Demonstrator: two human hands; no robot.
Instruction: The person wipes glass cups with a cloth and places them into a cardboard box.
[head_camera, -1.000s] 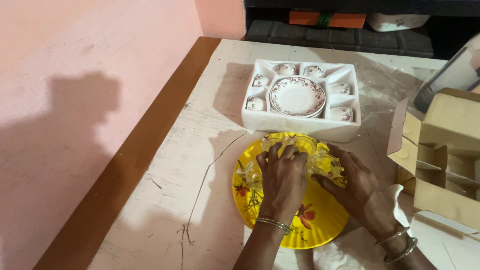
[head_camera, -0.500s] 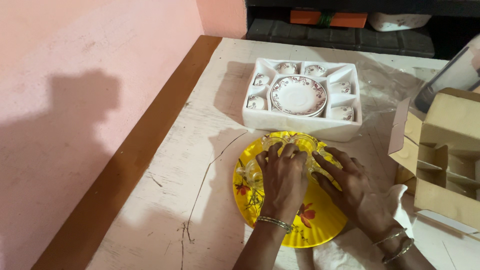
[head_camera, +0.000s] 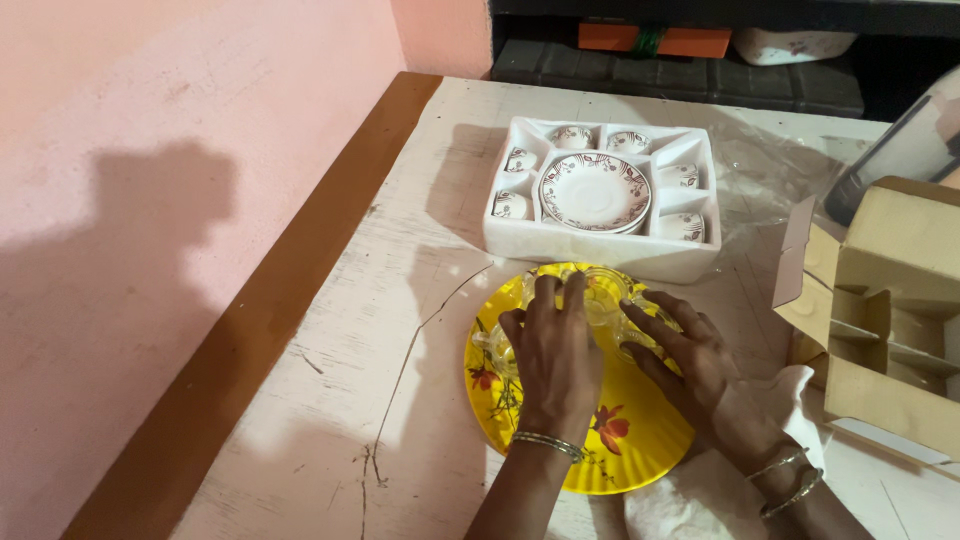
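Head view: a round yellow flowered tray (head_camera: 640, 445) is seen on the pale surface (head_camera: 400, 300), toward its near edge, with clear glass cups (head_camera: 605, 290) clustered on it. The left hand (head_camera: 552, 355) is laid flat over the cups, fingers spread and touching them. The right hand (head_camera: 690, 355) is cupped against the cluster's right side. A white foam box (head_camera: 600, 255) of patterned cups and a saucer (head_camera: 594, 192) is set just beyond the tray. An open cardboard carton (head_camera: 890, 320) is placed at the right edge.
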